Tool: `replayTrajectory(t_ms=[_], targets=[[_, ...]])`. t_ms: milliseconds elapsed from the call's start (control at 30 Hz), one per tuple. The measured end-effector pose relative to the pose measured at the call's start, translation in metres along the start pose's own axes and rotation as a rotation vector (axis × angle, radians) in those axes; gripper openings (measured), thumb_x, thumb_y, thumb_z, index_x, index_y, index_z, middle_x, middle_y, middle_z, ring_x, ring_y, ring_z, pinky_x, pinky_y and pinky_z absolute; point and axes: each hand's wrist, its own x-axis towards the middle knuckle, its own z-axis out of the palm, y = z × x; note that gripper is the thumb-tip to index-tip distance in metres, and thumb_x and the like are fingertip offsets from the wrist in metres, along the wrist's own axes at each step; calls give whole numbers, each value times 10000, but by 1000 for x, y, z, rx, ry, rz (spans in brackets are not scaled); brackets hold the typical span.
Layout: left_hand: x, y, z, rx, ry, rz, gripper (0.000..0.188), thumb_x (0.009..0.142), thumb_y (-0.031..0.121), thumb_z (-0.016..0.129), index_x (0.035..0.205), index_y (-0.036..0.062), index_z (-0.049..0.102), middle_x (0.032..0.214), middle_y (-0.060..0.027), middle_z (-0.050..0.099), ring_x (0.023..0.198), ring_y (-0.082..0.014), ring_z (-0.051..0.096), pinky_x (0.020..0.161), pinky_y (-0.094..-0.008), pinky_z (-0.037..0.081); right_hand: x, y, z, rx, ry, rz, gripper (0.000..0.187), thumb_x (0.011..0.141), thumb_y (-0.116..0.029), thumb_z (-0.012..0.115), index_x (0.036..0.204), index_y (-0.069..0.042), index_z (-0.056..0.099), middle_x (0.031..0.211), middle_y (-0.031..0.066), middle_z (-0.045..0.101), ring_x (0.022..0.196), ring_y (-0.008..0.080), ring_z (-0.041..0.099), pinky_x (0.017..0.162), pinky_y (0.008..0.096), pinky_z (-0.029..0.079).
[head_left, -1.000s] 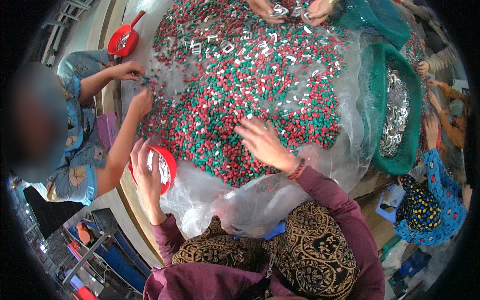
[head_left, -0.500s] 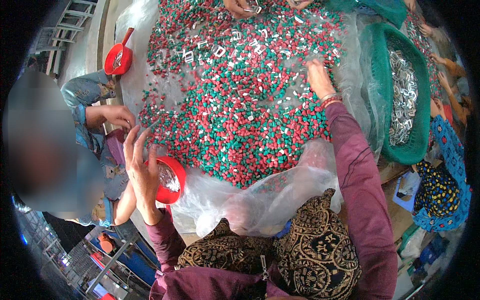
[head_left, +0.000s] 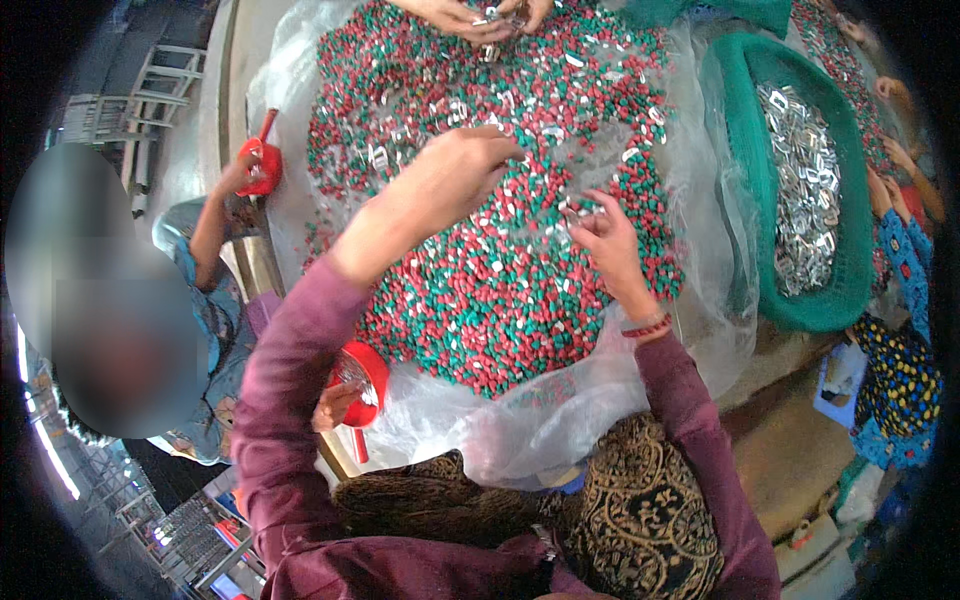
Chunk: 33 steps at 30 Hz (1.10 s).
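While both arms extend over the heap of red and green pieces [head_left: 500, 290], the left hand [head_left: 465, 160] rests palm-down on the heap, fingers curled narrow; whether it holds anything cannot be told. The right hand [head_left: 605, 240] lies just beside it on the heap, fingers pinched on small silver metal pieces [head_left: 578, 208]. The heap sits on a clear plastic sheet [head_left: 700, 250]. A red scoop [head_left: 362, 375] stands near the left elbow. A green basket [head_left: 760, 240] of metal parts lies to the right.

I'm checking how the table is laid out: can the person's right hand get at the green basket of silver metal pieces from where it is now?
Probably yes. The right hand rests on the red and green pile, and the green basket sits just to its right. Only crumpled clear plastic sheet lies between them.
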Motion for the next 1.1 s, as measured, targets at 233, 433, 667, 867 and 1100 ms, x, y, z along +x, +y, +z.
replayTrajectory(t_ms=[233, 433, 667, 867, 1100], targets=[[103, -89, 155, 105, 119, -324, 255, 762, 81, 663, 1007, 11, 643, 952, -210, 628, 890, -348, 622, 810, -419, 498, -10, -9, -69, 425, -212, 210, 191, 747, 12, 501, 917, -68, 471, 762, 15, 467, 673, 129, 486, 626, 241, 401], [85, -60, 207, 172, 55, -353, 216, 712, -2, 644, 922, 33, 609, 945, -159, 613, 895, -316, 627, 751, -397, 527, -17, -23, -88, 363, -114, 302, 119, 827, -95, 553, 925, -94, 485, 684, -27, 429, 602, 70, 424, 537, 221, 358], [-19, 11, 212, 18, 114, -377, 107, 758, 22, 577, 860, -10, 584, 810, -186, 604, 793, -324, 631, 699, -401, 511, -28, 2, -33, 366, -262, 242, 109, 927, -92, 489, 1014, -44, 534, 653, -35, 371, 568, 62, 355, 507, 223, 315], [-82, 55, 174, -653, 468, -740, 172, 783, 112, 643, 928, 22, 666, 809, -146, 629, 772, -303, 621, 698, -385, 492, -54, 34, -15, 728, -210, 597, 318, 969, -258, 465, 1182, -28, 520, 780, 45, 542, 683, 158, 511, 622, 298, 422], [-87, 117, 150, -444, 416, -512, 291, 780, 183, 643, 1056, 92, 623, 989, -102, 588, 947, -301, 575, 827, -393, 486, -58, 31, -7, 846, -114, 734, 335, 979, -298, 416, 1132, -27, 539, 919, 66, 614, 796, 177, 604, 623, 307, 520]])
